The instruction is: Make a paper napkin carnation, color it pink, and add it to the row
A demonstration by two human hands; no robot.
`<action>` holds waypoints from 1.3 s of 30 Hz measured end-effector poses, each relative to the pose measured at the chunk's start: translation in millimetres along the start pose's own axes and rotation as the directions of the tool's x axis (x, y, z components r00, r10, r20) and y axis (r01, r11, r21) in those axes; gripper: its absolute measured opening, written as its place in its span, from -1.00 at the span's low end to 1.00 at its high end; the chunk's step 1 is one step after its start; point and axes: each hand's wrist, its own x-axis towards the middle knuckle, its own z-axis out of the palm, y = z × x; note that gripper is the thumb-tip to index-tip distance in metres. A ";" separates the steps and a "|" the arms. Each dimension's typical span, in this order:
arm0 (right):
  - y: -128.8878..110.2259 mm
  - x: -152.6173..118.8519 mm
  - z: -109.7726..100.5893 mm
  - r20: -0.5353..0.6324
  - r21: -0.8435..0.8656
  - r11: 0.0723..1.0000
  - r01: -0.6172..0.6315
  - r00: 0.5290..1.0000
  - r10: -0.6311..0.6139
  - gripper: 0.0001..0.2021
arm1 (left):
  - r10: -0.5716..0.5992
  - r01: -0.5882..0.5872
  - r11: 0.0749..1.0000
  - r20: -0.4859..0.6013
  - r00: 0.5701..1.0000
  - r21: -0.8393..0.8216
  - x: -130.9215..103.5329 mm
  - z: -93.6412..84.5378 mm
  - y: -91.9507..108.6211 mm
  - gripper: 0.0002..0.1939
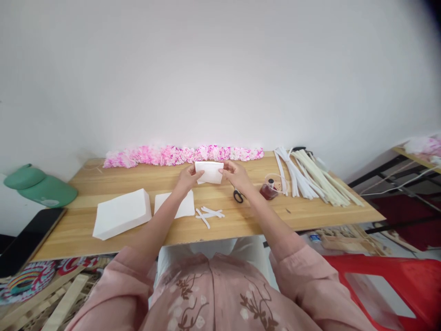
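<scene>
Between my two hands is a small white paper sheet (210,173), held up above the wooden table (138,248); it looks folded or layered along its top edge. My left hand (188,178) pinches its left side, thumb in front. On the right side my right hand (234,175) grips it the same way. Black-handled scissors (238,196) lie just below my right hand, their blades partly hidden by it. Below my left forearm a flat white sheet (184,205) rests on the table, partly covered by the arm. Several short white strips (208,214) lie beside it.
A thick white paper stack (121,214), a green bottle (41,186) and a phone (31,236) are at left. Pink-white fluffy flowers (182,155) line the wall. A jar of dark red liquid (268,190) and bundles of white and cream strips (317,179) lie right.
</scene>
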 end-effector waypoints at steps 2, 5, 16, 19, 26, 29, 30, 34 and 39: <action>-3.0 0.8 1.3 -0.006 -0.024 1.000 0.004 1.000 -0.004 -0.72 | 0.000 0.000 1.000 0.002 1.000 0.000 0.7 0.5 -0.2 -0.45; -10.6 1.1 3.7 -0.031 -0.064 0.998 0.014 0.999 -0.016 -0.78 | -0.009 0.008 1.000 0.022 1.000 0.017 2.7 1.5 2.0 -0.49; -49.3 -6.9 15.6 -0.220 -0.121 0.993 0.013 0.975 -0.040 -0.79 | 0.289 -0.258 0.933 -0.098 0.952 0.250 -32.0 27.2 32.7 -0.65; -57.5 -15.1 25.8 -0.182 -0.150 0.986 0.075 0.978 -0.103 -0.87 | 0.163 -0.158 0.984 0.061 0.985 -0.077 -41.9 41.4 33.7 -0.56; -68.1 -41.0 22.7 0.072 -0.107 0.965 0.239 0.970 -0.232 -0.71 | -0.002 0.065 0.885 0.136 0.991 -0.461 -53.6 38.3 36.3 -0.52; -71.8 -48.0 18.3 0.017 -0.170 0.943 0.287 0.957 -0.289 -0.75 | -0.041 0.097 0.914 0.148 0.988 -0.393 -59.1 30.4 39.2 -0.56; -73.8 -49.9 17.4 -0.015 -0.211 0.929 0.305 0.949 -0.315 -0.77 | -0.043 0.094 0.937 0.154 0.987 -0.337 -61.2 28.2 41.0 -0.57; -85.3 -57.1 15.0 -0.075 -0.345 0.854 0.390 0.895 -0.439 -0.83 | 0.036 -0.024 0.997 0.164 0.986 -0.074 -71.0 24.0 52.3 -0.61; -93.1 -62.0 14.4 0.004 -0.443 0.747 0.495 0.835 -0.551 -0.87 | 0.139 -0.163 0.983 0.233 0.962 0.085 -80.5 25.8 62.2 -0.63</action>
